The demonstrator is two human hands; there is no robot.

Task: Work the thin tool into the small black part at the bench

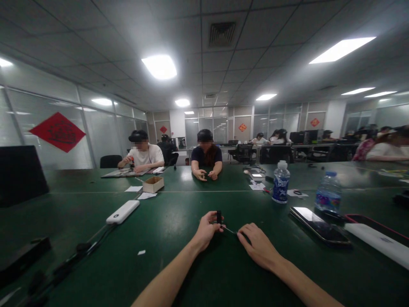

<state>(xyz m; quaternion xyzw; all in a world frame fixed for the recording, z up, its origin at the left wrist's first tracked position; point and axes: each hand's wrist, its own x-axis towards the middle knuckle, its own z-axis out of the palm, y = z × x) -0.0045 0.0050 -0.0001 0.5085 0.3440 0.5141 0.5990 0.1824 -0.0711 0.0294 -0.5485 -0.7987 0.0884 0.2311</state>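
My left hand (207, 230) pinches a small black part (219, 216) between thumb and fingers, holding it upright just above the green table (166, 256). A thin cord or strip (229, 230) runs from that part to my right hand (258, 246). My right hand rests on the table with its fingers pressed together on the cord's far end. Both forearms reach in from the bottom edge. The part is too small to name.
A white power bank (122, 212) with a cable lies left. Two water bottles (280, 182) (327, 197), a phone (319, 225) and a white case (380, 243) lie right. A small cardboard box (153, 184) stands farther back. Two people sit across the table.
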